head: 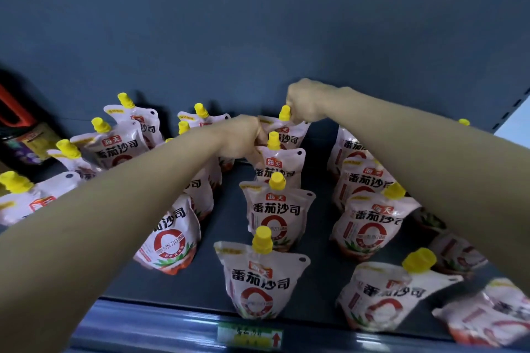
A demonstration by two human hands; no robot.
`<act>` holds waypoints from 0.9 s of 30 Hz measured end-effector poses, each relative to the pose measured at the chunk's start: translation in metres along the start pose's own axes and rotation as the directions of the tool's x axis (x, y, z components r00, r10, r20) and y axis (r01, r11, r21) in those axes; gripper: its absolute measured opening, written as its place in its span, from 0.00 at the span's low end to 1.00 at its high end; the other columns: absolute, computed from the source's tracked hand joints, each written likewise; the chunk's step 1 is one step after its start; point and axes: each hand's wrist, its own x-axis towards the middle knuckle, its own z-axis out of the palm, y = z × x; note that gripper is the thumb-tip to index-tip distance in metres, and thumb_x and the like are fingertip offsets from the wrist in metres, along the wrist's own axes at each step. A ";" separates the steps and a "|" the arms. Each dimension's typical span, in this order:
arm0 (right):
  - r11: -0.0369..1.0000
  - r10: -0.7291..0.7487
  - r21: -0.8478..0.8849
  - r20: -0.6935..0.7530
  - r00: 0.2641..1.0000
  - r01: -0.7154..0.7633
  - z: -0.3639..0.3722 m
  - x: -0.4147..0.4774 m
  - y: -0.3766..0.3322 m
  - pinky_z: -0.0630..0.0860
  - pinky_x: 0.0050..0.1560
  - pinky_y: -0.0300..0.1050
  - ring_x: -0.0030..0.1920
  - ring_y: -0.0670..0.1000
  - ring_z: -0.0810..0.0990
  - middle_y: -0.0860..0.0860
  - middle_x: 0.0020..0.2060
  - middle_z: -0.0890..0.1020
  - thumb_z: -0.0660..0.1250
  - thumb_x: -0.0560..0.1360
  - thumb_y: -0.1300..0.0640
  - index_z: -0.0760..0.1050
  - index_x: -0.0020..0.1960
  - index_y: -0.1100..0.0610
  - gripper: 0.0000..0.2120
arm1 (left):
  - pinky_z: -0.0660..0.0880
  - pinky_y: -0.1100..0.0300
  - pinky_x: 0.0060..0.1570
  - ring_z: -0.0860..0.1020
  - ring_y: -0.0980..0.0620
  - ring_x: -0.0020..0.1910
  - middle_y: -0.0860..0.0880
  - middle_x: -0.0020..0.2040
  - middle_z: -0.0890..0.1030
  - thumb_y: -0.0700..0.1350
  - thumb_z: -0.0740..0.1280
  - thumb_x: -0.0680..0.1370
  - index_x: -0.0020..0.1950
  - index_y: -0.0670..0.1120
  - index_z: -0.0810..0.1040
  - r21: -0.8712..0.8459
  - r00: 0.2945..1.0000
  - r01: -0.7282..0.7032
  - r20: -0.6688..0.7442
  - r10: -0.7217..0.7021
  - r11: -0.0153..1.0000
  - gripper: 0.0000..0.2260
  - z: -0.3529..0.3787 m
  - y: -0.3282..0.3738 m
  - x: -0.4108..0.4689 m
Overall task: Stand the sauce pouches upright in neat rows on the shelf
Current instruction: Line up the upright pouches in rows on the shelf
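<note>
At the back of the middle row, right hand (pixel 305 103) pinches the yellow cap of the rearmost pouch (pixel 289 130); left hand (pixel 243 137) fingers closed on the top edge of the second pouch (pixel 279 163), cap side. Best to seat bases flat, faces forward, in line with the front pouch (pixel 262 278). Bare shelf (pixel 223 226) lanes either side give room; back wall close behind

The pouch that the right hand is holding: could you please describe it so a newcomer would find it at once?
Start at the dark shelf and follow the middle row of upright pouches from the front edge to the back. The rearmost pouch stands nearest the back wall. Unlike its neighbours, its yellow cap is pinched by the right hand.
</note>
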 end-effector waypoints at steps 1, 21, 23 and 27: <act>1.000 0.005 0.007 -0.002 1.000 -0.005 -0.003 -0.003 0.000 0.69 0.33 0.42 0.36 0.57 0.74 0.55 0.31 0.76 0.70 0.72 0.57 0.75 0.35 0.61 0.10 | 0.65 0.64 0.26 0.69 0.56 0.27 0.53 0.27 0.72 0.45 0.76 0.67 0.29 0.48 0.73 0.007 1.000 -0.008 0.028 0.008 1.000 0.13 0.001 0.000 -0.001; 0.996 0.056 0.072 -0.060 0.997 -0.052 -0.024 -0.059 -0.003 0.78 0.53 0.50 0.42 0.56 0.78 0.62 0.47 0.85 0.65 0.76 0.58 0.81 0.52 0.66 0.12 | 0.64 0.60 0.28 0.66 0.53 0.27 0.52 0.24 0.68 0.43 0.74 0.69 0.25 0.47 0.71 0.025 0.995 -0.096 0.018 0.096 0.995 0.16 -0.002 -0.001 0.009; 0.994 0.075 0.076 -0.034 0.997 -0.072 -0.022 -0.060 -0.003 0.77 0.54 0.48 0.47 0.57 0.80 0.61 0.49 0.84 0.63 0.77 0.56 0.81 0.53 0.66 0.14 | 0.59 0.61 0.28 0.61 0.55 0.24 0.53 0.22 0.62 0.42 0.74 0.69 0.21 0.47 0.68 -0.012 0.994 -0.105 -0.013 0.105 0.994 0.20 -0.005 -0.001 0.008; 0.997 0.064 0.044 -0.013 0.998 -0.063 -0.015 -0.054 0.000 0.76 0.58 0.51 0.57 0.60 0.78 0.60 0.55 0.82 0.65 0.77 0.55 0.79 0.56 0.66 0.15 | 0.60 0.61 0.30 0.60 0.52 0.26 0.52 0.24 0.61 0.43 0.75 0.68 0.20 0.46 0.65 0.018 0.995 -0.095 -0.011 0.095 0.995 0.23 -0.005 0.001 0.004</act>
